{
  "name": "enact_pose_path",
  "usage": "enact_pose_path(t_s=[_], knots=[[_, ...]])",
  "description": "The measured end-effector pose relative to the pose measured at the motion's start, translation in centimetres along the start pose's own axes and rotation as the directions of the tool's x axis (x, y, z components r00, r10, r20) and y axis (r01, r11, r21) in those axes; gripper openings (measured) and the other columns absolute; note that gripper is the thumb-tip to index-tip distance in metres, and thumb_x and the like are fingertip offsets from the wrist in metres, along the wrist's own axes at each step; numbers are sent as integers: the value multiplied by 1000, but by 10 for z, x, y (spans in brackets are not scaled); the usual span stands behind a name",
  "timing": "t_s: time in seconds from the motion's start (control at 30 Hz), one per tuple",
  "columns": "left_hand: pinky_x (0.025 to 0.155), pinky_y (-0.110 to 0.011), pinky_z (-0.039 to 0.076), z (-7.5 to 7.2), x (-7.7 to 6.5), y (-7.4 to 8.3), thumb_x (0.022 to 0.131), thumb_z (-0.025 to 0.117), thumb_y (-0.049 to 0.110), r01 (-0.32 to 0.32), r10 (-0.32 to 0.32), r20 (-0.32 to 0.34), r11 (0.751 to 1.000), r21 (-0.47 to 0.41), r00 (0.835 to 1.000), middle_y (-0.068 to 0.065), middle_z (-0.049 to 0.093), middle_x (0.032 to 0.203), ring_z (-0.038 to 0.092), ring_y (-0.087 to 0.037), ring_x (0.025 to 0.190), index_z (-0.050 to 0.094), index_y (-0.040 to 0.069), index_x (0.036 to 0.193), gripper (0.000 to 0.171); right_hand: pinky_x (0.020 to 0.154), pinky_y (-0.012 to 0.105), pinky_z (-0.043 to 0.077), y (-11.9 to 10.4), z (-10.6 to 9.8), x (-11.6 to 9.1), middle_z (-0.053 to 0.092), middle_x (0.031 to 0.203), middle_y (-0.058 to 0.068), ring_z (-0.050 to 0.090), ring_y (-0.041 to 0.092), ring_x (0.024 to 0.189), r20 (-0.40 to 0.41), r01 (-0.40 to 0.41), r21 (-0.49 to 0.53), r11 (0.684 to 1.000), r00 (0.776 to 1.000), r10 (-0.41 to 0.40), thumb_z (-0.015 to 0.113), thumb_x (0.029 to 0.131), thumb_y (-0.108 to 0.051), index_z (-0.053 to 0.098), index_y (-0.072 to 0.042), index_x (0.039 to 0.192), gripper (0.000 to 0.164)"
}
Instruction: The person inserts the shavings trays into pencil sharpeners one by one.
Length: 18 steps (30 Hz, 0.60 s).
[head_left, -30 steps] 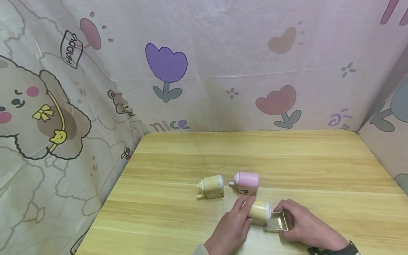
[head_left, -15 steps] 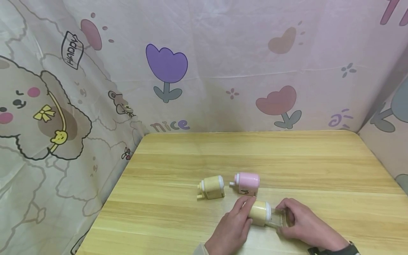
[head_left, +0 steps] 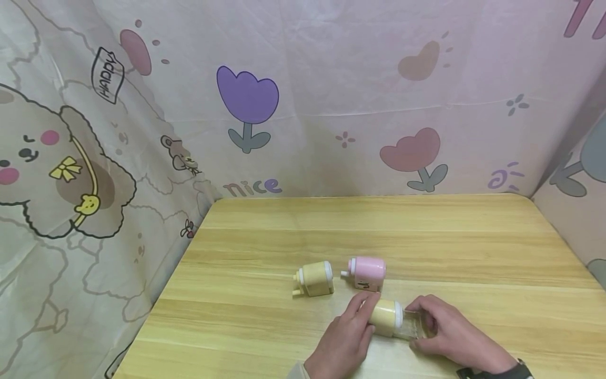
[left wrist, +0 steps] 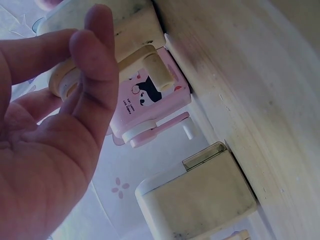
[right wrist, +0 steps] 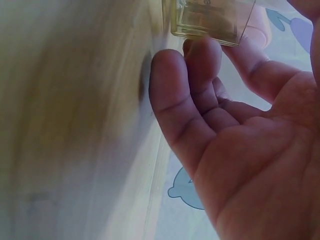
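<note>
My left hand holds a yellow crank pencil sharpener lying close over the wooden table, its white end facing right. In the left wrist view, its crank sticks out past the curled fingers. My right hand pinches a clear shavings drawer between thumb and fingers at the sharpener's right end. The right wrist view shows the drawer just beyond the fingertips. Behind the hands stand a pink pencil sharpener with a printed picture and a second yellow pencil sharpener.
The wooden table runs back to a printed cloth hung behind it. More of this cloth hangs at the left and right sides. A dark band circles the right wrist.
The clear drawer was tilted with its inside showing; it now lies more level and in line with the sharpener's end. My left hand and the two other sharpeners have stayed put.
</note>
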<state>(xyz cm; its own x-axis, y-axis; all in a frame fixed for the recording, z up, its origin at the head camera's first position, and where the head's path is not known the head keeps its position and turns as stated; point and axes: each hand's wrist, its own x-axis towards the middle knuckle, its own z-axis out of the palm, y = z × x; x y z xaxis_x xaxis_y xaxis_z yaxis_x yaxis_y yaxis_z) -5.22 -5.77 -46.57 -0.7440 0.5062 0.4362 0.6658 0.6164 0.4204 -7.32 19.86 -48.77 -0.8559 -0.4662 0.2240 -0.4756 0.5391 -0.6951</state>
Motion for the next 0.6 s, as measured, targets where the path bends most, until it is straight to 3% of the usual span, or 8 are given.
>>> enact_pose_path(t_s=[0.23, 0.43, 0.6], knots=[[62, -13, 44, 0, -1, 0, 88, 59, 7, 3, -3, 2, 1000, -13, 1000, -2, 44, 137, 57, -3, 78, 31, 13, 148, 67, 60, 24, 43, 1, 1, 0, 50, 88, -12, 47, 4, 76, -12, 27, 8, 1000, 1000, -27, 83, 68, -33, 58, -23, 113, 53], [55, -10, 36, -1, 0, 0, 85, 59, 8, 13, -13, -6, 1000, -18, 1000, -1, 44, 136, 44, 2, 65, 34, 12, 147, 66, 63, 25, 46, 2, 2, -1, 53, 94, -12, 50, 4, 79, -16, 57, 32, 998, 998, -57, 83, 70, -28, 57, -20, 116, 53], [57, -12, 41, -1, -1, 0, 88, 58, 8, 0, 0, -5, 1000, 1, 1000, -3, 44, 136, 51, 0, 69, 32, 13, 147, 65, 65, 25, 47, -2, 3, 1, 54, 95, -13, 51, 3, 79, -41, 65, 11, 998, 997, -65, 84, 68, -26, 58, -22, 115, 54]])
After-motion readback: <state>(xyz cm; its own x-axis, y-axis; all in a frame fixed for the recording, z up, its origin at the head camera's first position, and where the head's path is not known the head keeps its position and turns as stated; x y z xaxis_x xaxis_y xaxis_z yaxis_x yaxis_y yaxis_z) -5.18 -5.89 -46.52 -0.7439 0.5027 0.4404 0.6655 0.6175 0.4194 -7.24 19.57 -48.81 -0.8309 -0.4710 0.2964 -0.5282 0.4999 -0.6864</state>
